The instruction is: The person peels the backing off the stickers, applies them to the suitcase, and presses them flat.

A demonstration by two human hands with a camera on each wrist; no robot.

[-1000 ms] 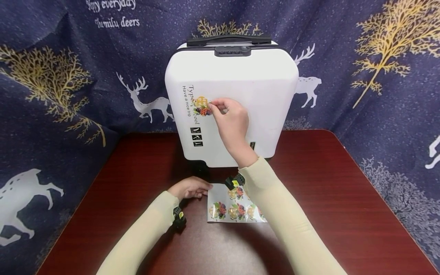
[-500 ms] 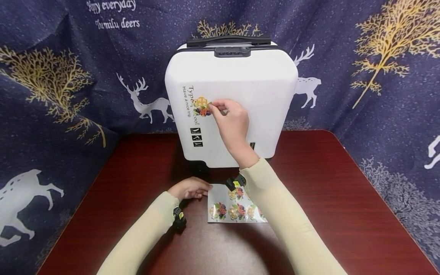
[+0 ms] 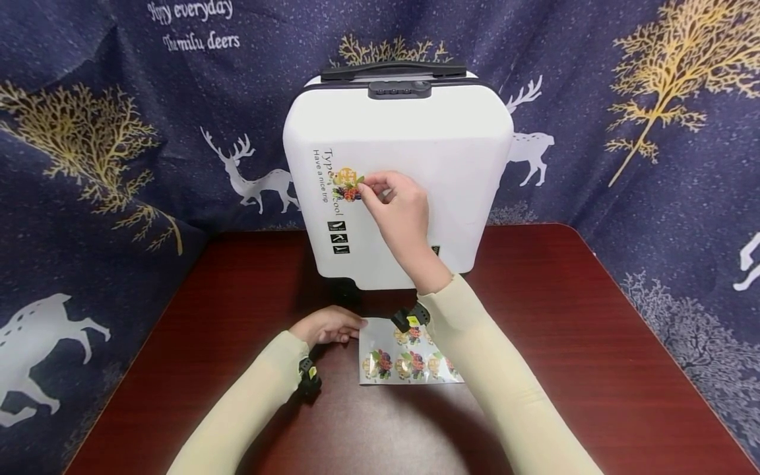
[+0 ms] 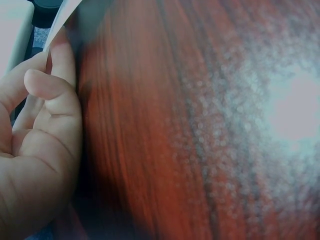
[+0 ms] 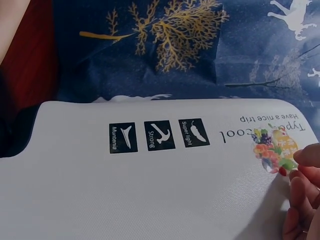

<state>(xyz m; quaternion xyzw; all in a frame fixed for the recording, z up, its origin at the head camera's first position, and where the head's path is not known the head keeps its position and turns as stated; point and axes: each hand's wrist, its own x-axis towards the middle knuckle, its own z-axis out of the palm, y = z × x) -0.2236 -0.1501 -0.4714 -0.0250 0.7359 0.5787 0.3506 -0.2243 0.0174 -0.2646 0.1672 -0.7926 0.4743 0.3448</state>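
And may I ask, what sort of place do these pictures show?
Probably an indoor corner arranged for a demonstration or recording, though the room itself is hidden. A white suitcase stands on a reddish table, and dark blue patterned cloth hangs behind and beside it.

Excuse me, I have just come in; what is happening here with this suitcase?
A person's right hand pinches the edge of a fruit sticker at the front of a white suitcase, over part of the printed words. How much of it is stuck down, I cannot tell. The left hand holds the left edge of a sticker sheet on the table. More fruit stickers remain on that sheet.
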